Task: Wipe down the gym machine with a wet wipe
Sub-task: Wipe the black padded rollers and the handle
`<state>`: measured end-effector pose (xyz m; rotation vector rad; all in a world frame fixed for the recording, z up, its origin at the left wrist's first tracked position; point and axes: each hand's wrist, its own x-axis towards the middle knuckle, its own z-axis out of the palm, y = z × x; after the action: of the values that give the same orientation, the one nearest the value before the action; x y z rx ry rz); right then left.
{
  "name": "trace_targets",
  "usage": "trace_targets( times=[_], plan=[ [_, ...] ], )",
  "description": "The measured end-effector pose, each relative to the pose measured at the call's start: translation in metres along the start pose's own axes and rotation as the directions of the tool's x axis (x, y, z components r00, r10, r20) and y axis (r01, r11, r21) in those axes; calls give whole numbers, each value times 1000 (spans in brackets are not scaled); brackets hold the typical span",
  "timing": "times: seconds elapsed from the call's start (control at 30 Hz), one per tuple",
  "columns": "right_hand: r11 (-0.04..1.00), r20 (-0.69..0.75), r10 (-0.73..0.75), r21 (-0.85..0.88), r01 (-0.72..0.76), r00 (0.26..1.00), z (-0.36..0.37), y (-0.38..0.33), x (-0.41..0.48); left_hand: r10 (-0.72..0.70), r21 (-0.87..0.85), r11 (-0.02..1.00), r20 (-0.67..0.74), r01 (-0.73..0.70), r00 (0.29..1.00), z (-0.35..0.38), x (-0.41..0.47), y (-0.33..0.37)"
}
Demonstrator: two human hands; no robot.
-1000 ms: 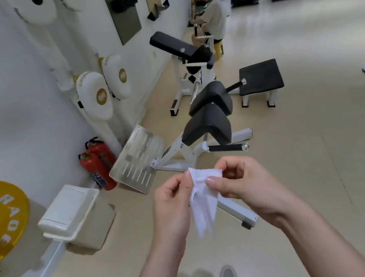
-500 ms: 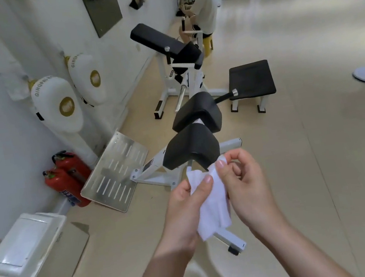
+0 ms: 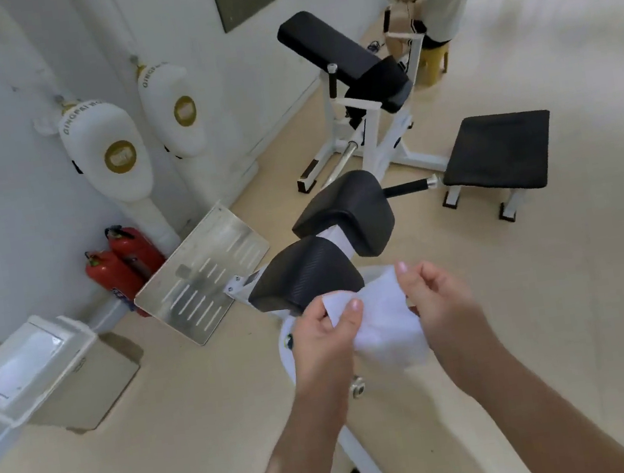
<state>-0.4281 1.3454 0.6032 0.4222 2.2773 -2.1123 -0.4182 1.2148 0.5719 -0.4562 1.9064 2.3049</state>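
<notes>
My left hand [image 3: 318, 335] and right hand [image 3: 437, 301] pinch the limp, light wet wipe [image 3: 385, 330] by its top corners, near the black pad [image 3: 303, 273].

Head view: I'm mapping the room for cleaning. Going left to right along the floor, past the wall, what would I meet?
White bin → red fire extinguishers → metal footplate → near black pad → flat black bench seat.

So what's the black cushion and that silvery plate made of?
Black cushion: probably vinyl or fake leather over padding; it looks matte with a fine woven pattern. Silvery plate: likely bare metal; it has a dull grey shine and cut slots.
</notes>
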Motion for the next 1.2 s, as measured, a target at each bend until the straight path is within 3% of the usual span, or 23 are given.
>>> trace_targets(
  times=[0.2,0.33,0.43,0.53,0.6,0.67,0.73,0.8,0.87,0.93,0.97,1.03,1.07,1.13,1.2],
  plan=[
    [991,19,32,-134,-29,999,-71,13,68,-107,-63,992,66,111,992,67,28,-10],
    [969,17,-109,-223,110,994,-81,19,104,-70,12,997,-162,73,984,94,54,-15],
    [916,73,-254,-301,264,965,-77,16,127,-221,-202,966,-334,159,916,102,82,-20],
    [900,165,-260,-316,300,951,-71,17,161,-432,-511,816,-229,270,872,102,110,-23],
    [957,188,-114,-244,159,976,-64,22,192,-458,-703,670,-141,237,878,98,131,-22],
    [993,280,115,-66,-101,953,-54,24,224,-444,-774,597,-95,214,891,94,157,-16],
    [927,430,303,73,-368,850,-40,25,250,-442,-766,607,-101,214,891,97,181,-8],
    [880,494,385,58,-472,779,-26,30,272,-456,-752,629,-153,196,877,104,202,-2],
    [885,455,427,-33,-465,781,-5,35,291,-434,-551,811,-345,195,832,108,220,-1],
    [905,365,426,-162,-394,828,16,40,304,-212,-132,977,-543,167,813,108,232,-9],
    [914,347,396,-238,-329,850,26,42,308,-54,104,985,-582,140,811,104,235,-15],
    [926,374,277,-350,-142,885,42,49,311,173,465,874,-571,142,803,92,240,-25],
    [925,404,221,-375,-60,888,48,52,311,236,565,810,-557,155,797,85,240,-28],
    [904,460,159,-423,58,874,56,64,316,299,658,732,-542,175,785,68,240,-34],
    [886,508,180,-456,86,842,60,79,325,323,687,695,-562,212,762,53,241,-41]
  ],
)
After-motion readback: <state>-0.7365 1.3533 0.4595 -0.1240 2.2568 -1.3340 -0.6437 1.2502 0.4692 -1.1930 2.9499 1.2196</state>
